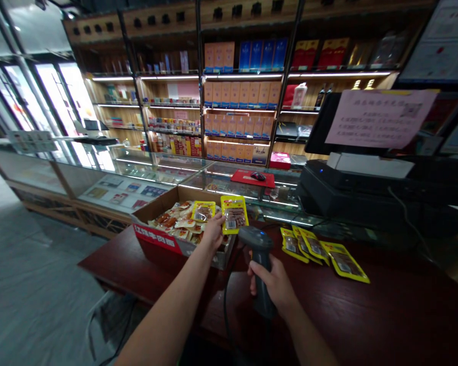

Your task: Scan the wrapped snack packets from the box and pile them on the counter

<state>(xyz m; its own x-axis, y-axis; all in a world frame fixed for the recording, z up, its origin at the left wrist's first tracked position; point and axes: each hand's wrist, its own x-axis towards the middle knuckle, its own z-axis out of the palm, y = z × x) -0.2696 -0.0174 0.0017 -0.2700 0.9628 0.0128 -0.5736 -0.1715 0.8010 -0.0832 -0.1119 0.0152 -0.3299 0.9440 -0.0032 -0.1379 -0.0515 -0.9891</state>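
My left hand (214, 232) grips a yellow snack packet (234, 214) by its edge, over the right side of an open cardboard box (158, 239). Another yellow packet (203, 211) lies on top of the pale wrapped snacks (175, 219) inside that box. In my right hand (272, 282) is a dark grey barcode scanner (260, 256), fingers wrapped round its handle. Its head sits just below the held packet, apart from my left hand. Several yellow packets (309, 245) lie overlapping on the dark red table (347, 315) to the right of the scanner.
Behind the table runs a glass display counter (137, 170) with a red mat and a mouse (258, 176) on it. At the right stands a black checkout machine (339, 178) bearing a pink paper sign (379, 118). Lit shelves of boxed goods (240, 91) line the wall.
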